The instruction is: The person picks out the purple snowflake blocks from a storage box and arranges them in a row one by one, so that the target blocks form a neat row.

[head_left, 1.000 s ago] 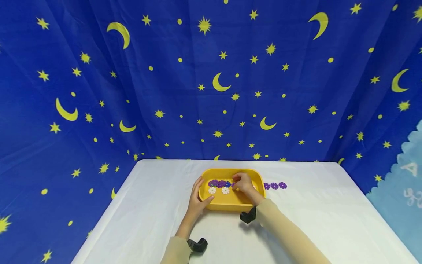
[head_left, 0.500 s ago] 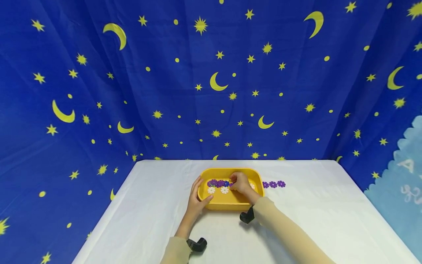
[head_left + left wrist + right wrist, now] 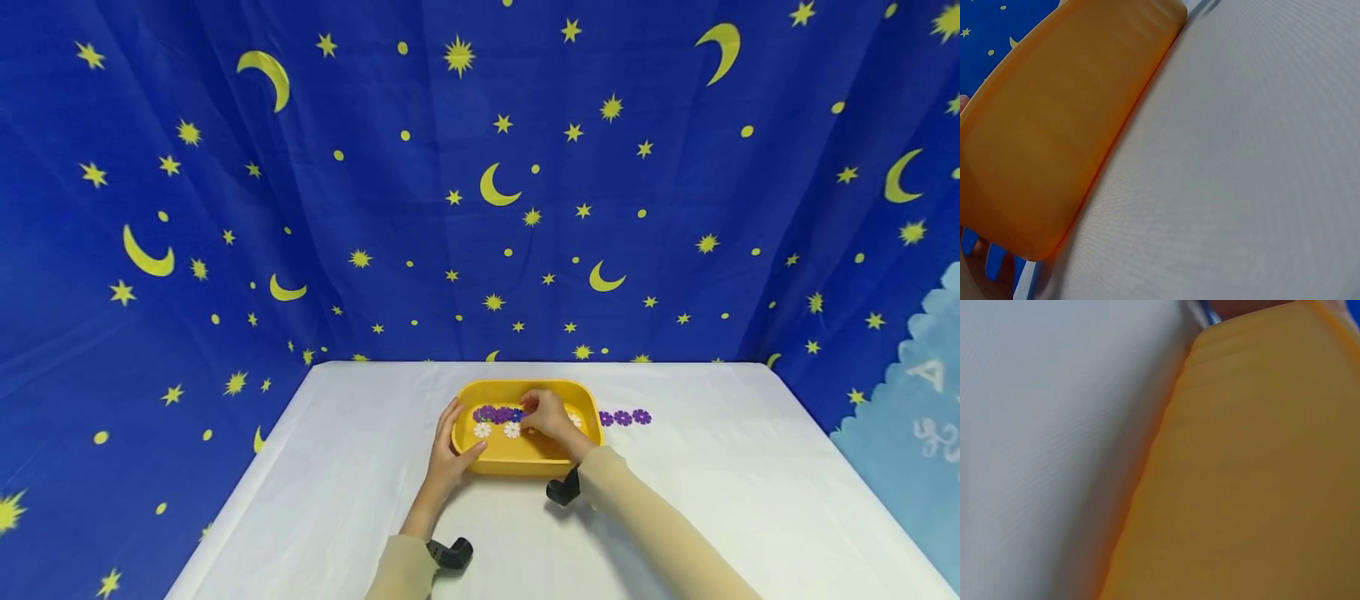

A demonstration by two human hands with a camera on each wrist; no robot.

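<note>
Presently, the right hand (image 3: 548,416) is inside the yellow tray (image 3: 517,467), fingers bent; whether it pinches a disc is unclear. Flower discs (image 3: 482,430), purple and white, lie mainly left of it. The left hand (image 3: 444,457) grips the tray's left end. Right of both hands, a row of purple discs (image 3: 623,418) lies on the white-covered bench (image 3: 330,475). Blue star-and-moon fabric (image 3: 420,192) hangs beyond and alongside.
</note>
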